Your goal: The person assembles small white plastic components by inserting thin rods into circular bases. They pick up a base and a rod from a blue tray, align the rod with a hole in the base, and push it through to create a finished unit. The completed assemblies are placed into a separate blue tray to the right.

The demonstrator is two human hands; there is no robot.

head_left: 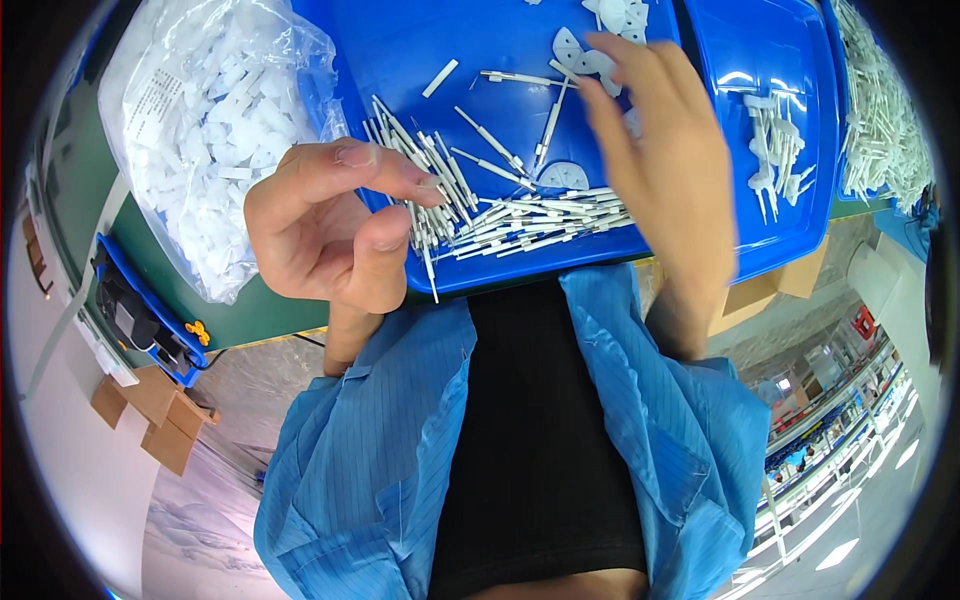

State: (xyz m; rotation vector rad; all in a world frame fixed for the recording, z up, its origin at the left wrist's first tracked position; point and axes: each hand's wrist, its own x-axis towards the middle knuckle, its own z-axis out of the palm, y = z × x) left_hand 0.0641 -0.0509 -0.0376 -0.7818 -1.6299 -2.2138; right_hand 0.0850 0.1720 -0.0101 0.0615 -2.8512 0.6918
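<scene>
My left hand [325,225] is raised palm-up over the near left of a blue tray [400,40]. Its index finger and thumb are apart, the other fingers curled, and I see nothing held. Below its fingertips lies a bundle of thin white rods with metal ends [440,175]. At the far right of the tray my slightly blurred right hand [675,150] reaches over white fan-shaped pieces [568,48], its thumb and index finger apart. A white rod [563,70] ends close to its thumb tip; whether they touch I cannot tell.
Left of the tray sits a clear plastic bag of white pieces [240,110]. A row of white rods [545,220] lines the tray's near edge. To the right, a second blue tray [790,240] holds assembled white parts [775,150]; beyond it are heaped white rods [885,130].
</scene>
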